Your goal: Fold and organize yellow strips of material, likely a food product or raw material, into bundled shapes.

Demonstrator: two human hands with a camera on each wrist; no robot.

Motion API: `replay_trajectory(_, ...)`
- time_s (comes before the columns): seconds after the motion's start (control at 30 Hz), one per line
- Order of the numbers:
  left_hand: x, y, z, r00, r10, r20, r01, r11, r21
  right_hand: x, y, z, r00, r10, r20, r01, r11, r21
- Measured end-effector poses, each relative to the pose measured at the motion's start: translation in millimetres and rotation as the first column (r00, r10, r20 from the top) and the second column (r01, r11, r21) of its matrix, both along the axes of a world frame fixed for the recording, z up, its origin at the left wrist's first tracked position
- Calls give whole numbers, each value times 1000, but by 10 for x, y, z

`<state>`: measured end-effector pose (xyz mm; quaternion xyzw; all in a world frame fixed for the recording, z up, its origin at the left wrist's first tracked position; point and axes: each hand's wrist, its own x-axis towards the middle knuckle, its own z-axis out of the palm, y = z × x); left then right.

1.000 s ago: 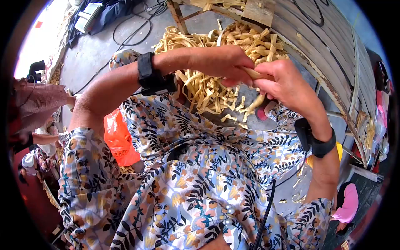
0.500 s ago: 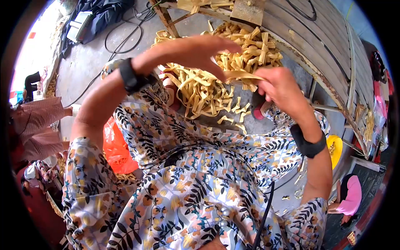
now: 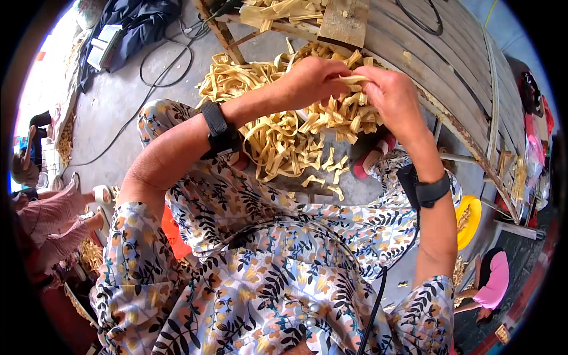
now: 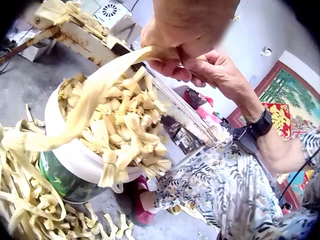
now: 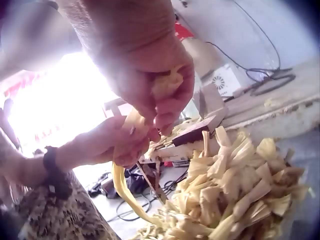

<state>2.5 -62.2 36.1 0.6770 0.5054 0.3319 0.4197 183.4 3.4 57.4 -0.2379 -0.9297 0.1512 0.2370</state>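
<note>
— While both grips meet at the upper middle of the head view, what do they hold?

— My left grip [image 3: 307, 80] and right grip [image 3: 393, 97] each pinch one pale strip [image 3: 353, 78]. They hold it right above the bucket [image 4: 80, 157], I judge so that it can join the knotted pieces [image 4: 125, 125]. Its tail trails to the loose pile [image 3: 278, 142].

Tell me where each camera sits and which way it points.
Head: on the person's head, looking down at the floral dress, the left hand and right hand pinching a pale yellow flat strip.
Left wrist: on that wrist, looking past the hand to a white plastic bucket of knotted strips.
Right wrist: on that wrist, looking along the hand toward the left hand.
All three share the strip.
</note>
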Motion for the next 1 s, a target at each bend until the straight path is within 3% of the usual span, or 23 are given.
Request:
replay_trajectory(0.03, -38, 14, -41, 998, 44, 40, -41, 997, -69, -8, 48, -18, 997, -58, -59, 41, 965, -260)
replay_trajectory(0.1, -111, 28, -113, 973, 128, -193, -100, 984, 149, 59, 159, -101, 972, -204, -119, 60, 699, -712)
replay_trajectory(0.23, -141, 67, -154, 864, 265, -429, -90, 918, 387, 92, 167, -125, 977, -205, -57, 24, 372, -928)
replay_trajectory(0.27, -143, 76, -135, 820, 256, -512, -89, 941, 328, 97, 146, -86, 978, -202, -49, 19, 321, -947)
replay_trajectory(0.37, -84, 65, -86, 798, 209, -566, -87, 968, 234, 124, 217, -39, 958, -286, -12, 77, 299, -951)
replay_trajectory(0.4, -62, 78, -135, 781, 215, -586, 4, 937, 348, 98, 264, -163, 941, -332, 64, 194, 376, -906)
replay_trajectory(0.43, -44, 85, -138, 780, 211, -589, 23, 931, 364, 104, 304, -305, 929, -363, 71, 273, 543, -794)
replay_trajectory(0.5, -16, 82, -128, 775, 205, -597, 62, 916, 395, 104, 321, -460, 903, -425, 61, 402, 787, -467)
replay_trajectory(0.53, -12, 80, -113, 808, 174, -563, 93, 906, 414, 98, 269, -333, 882, -453, 130, 470, 820, -327)
replay_trajectory(0.63, -26, 89, -8, 837, 172, -520, 166, 825, 540, 143, 303, -428, 921, -383, -69, 262, 742, -617)
replay_trajectory(0.67, -38, 95, -3, 830, 163, -533, 177, 830, 529, 196, 313, -398, 944, -329, 23, 213, 555, -804)
replay_trajectory(0.77, -79, 151, 15, 813, 127, -568, 232, 825, 516, 127, 219, -363, 922, -372, 102, 245, 361, -900)
replay_trajectory(0.87, -111, 184, 107, 831, 68, -552, 304, 776, 553, 109, 192, -254, 918, -353, 179, 312, 367, -877)
replay_trajectory(0.97, -148, 253, 207, 850, 19, -527, 252, 863, 438, 164, 213, -479, 967, -191, 168, 247, 546, -800)
replay_trajectory(1.0, -191, 305, 234, 915, 15, -404, 182, 876, 446, 228, 220, -673, 993, -4, 118, 88, 691, -718)
